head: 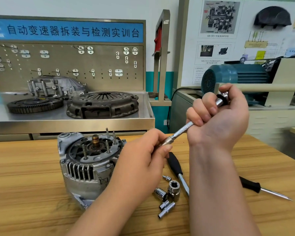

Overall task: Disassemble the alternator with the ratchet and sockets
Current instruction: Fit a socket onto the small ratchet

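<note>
Standing on a wooden table, the alternator sits just left of the left hand, whose fingers pinch the ratchet at its lower end. The right hand wraps closed around its upper part. Loose sockets and two screwdrivers lie below the fingers; a pegboard bench stands behind.

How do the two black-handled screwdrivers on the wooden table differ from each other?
The left screwdriver lies steeply, its handle toward the hands and its tip hidden by the right forearm. The right screwdriver lies flatter, with its pointed tip in plain view and its handle partly hidden behind the same forearm. Both have black handles and lie untouched on the table.
</note>
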### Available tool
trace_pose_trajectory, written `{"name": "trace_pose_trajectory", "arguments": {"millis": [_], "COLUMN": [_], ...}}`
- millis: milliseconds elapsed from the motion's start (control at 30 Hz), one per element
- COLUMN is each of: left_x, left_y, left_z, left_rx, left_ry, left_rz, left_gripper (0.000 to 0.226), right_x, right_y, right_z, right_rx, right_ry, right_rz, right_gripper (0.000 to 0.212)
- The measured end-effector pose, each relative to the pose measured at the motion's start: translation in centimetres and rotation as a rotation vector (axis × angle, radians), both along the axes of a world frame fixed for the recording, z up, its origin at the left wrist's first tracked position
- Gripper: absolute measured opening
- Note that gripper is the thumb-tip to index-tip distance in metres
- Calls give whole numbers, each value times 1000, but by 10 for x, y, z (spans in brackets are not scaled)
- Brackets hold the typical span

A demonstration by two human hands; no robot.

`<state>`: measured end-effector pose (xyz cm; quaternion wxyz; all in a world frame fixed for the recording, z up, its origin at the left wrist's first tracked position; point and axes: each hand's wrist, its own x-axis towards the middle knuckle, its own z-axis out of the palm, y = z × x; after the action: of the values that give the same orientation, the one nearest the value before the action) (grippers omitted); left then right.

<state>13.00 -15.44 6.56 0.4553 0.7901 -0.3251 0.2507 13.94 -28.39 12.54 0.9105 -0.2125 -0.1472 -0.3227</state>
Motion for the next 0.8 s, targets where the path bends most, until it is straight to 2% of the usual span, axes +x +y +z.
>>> {"name": "trace_pose_trajectory", "arguments": {"millis": [333,433,500,600,800], "left_x": [-2,-1,0,2,17], "left_y": [11,20,32,54,93], "left_z": [10,17,23,35,45], "left_rx": [7,53,167,353,275], "left_ry": [45,74,95,39,49], "left_rz": [50,71,99,226,261], "left_gripper": [19,20,17,19,17], "right_x": [0,1,5,12,28], "right_y": [18,25,34,53,98], "right_z": [1,1,0,1,22], "right_rx": [-113,-137,-171,-237,-528], "right_ry": [-105,-112,-72,-35,-121], "right_rz": [22,71,105,160,195], "right_gripper": [26,26,26,26,27]}}
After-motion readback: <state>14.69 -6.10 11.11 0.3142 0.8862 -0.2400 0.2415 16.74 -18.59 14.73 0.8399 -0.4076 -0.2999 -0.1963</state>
